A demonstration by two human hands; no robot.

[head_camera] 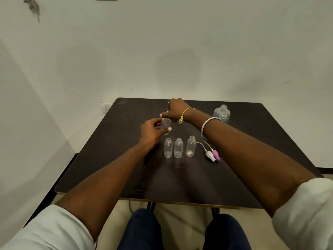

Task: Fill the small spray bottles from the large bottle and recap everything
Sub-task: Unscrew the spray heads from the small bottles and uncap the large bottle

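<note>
The left hand point(150, 131) pinches the body of a small clear bottle point(166, 123) just above frame centre, thumb and fingertips closed round it. The right hand point(175, 110) is clenched over that bottle's top; what it grips is hidden under the knuckles. Below them stand three small clear plastic bottles point(178, 147) in a row, uncapped, threaded necks showing, cylindrical and glossy. To their right lie a white spray cap point(210, 155) and a purple spray cap point(216, 154), thin tubes trailing. The large bottle point(222, 113), translucent and round-shouldered, stands open at upper right on the dark matte table point(180, 183).
</note>
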